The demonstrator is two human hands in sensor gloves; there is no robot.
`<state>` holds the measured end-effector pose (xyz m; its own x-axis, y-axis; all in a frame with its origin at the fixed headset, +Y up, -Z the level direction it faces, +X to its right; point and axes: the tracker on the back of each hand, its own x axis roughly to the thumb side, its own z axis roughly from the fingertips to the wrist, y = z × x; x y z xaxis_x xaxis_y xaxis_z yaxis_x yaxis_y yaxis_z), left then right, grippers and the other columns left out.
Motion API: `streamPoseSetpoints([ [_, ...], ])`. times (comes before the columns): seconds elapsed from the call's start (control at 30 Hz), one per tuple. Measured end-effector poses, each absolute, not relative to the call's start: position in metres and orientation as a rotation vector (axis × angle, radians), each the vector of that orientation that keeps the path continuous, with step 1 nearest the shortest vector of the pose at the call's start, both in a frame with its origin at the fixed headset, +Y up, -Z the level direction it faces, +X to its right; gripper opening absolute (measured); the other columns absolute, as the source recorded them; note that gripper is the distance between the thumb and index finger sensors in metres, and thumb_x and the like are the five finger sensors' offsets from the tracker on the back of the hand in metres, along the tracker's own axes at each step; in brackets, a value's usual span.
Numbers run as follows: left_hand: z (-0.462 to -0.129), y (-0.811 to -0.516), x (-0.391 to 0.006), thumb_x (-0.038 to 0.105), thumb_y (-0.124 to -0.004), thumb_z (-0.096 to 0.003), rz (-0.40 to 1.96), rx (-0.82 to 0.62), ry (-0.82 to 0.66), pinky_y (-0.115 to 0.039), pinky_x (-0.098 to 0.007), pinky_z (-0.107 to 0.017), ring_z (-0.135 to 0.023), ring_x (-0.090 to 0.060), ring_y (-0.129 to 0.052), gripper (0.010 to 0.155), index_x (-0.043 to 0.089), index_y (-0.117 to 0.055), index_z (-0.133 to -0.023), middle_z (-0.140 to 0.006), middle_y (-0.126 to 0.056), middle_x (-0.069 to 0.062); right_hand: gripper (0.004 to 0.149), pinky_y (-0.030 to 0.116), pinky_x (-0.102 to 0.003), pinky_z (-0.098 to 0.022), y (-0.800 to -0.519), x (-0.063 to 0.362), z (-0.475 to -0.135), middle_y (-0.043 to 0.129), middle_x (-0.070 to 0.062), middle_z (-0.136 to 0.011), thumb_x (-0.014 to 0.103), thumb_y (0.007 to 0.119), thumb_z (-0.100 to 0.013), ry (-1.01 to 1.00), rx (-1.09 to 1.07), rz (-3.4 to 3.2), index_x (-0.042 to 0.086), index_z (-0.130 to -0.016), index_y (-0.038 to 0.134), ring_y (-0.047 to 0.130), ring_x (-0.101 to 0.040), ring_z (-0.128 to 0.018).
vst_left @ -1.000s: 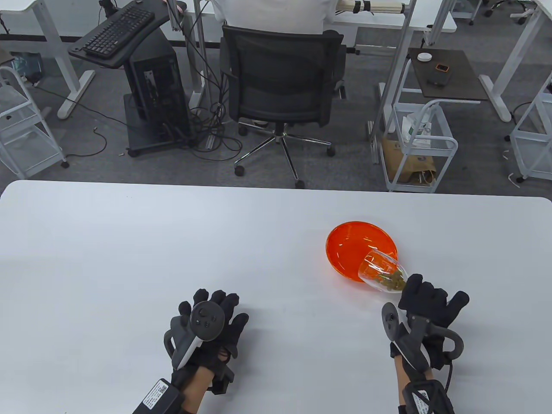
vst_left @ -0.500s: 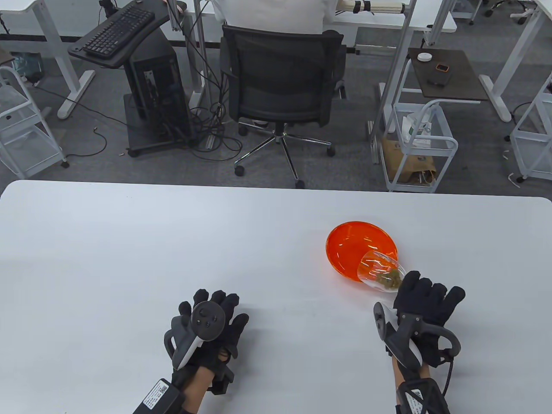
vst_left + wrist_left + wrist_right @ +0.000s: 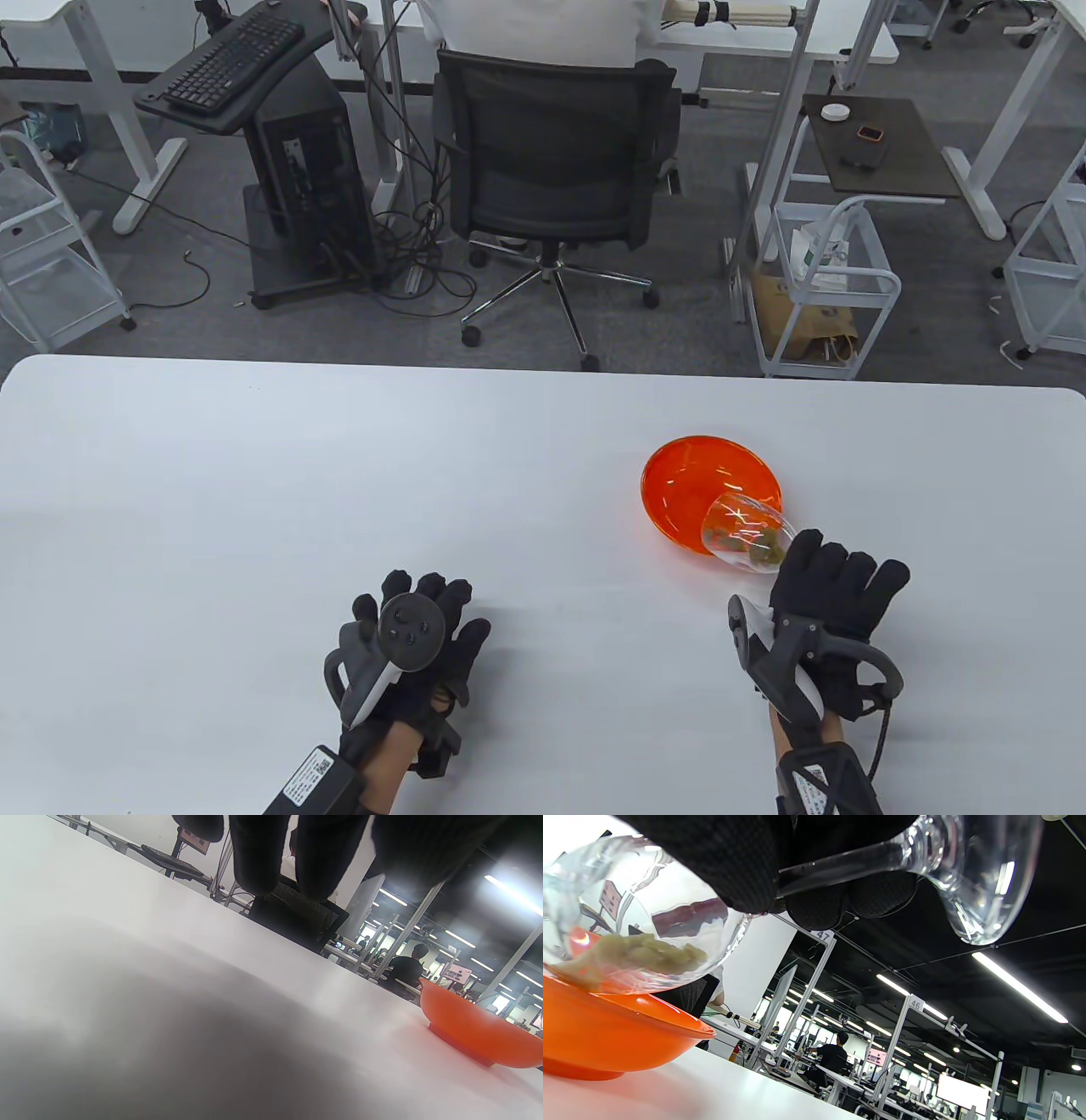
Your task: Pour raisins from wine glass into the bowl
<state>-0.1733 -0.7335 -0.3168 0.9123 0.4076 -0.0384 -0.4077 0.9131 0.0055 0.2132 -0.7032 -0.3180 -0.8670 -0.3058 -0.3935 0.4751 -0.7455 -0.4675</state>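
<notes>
An orange bowl (image 3: 696, 484) sits on the white table right of centre. My right hand (image 3: 827, 586) grips the stem of a clear wine glass (image 3: 742, 535) and holds it tipped over the bowl's near rim, mouth toward the bowl. Greenish-brown raisins (image 3: 764, 548) lie inside the glass. In the right wrist view the glass (image 3: 640, 912) is on its side above the bowl (image 3: 619, 1027), with the raisins (image 3: 632, 955) along its lower wall. My left hand (image 3: 420, 628) rests flat on the table, empty; the left wrist view shows the bowl (image 3: 475, 1027) at the right.
The white table (image 3: 339, 475) stretches wide to the left and behind the bowl. Beyond its far edge stand an office chair (image 3: 551, 161), a computer tower, and wire carts on the floor.
My right hand has moved slightly left and tipped the glass further over the bowl. The raisins have shifted toward the glass mouth. The left hand has not moved.
</notes>
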Motion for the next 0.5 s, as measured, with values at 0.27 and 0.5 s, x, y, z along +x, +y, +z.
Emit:
streamPoseSetpoints([
  [0.27, -0.316, -0.735, -0.172, 0.058, -0.079, -0.0407, 0.426, -0.014, 0.039, -0.019, -0.063, -0.074, -0.111, -0.038, -0.041, 0.065, 0.035, -0.074, -0.101, -0.116, -0.069, -0.005, 0.043, 0.023, -0.075, -0.070, -0.703, 0.207, -0.319, 0.082, -0.017, -0.094, 0.025, 0.083, -0.054, 0.804, 0.381, -2.520, 0.017, -0.096, 0.075, 0.074, -0.048, -0.084],
  [0.5, -0.314, -0.734, -0.171, 0.058, -0.079, -0.0407, 0.426, -0.014, 0.035, -0.019, -0.063, -0.074, -0.111, -0.038, -0.041, 0.065, 0.035, -0.073, -0.101, -0.116, -0.069, -0.005, 0.043, 0.023, -0.074, -0.070, -0.701, 0.202, -0.317, 0.082, -0.017, -0.094, 0.025, 0.083, -0.055, 0.821, 0.349, -2.473, 0.017, -0.096, 0.076, 0.073, -0.048, -0.085],
])
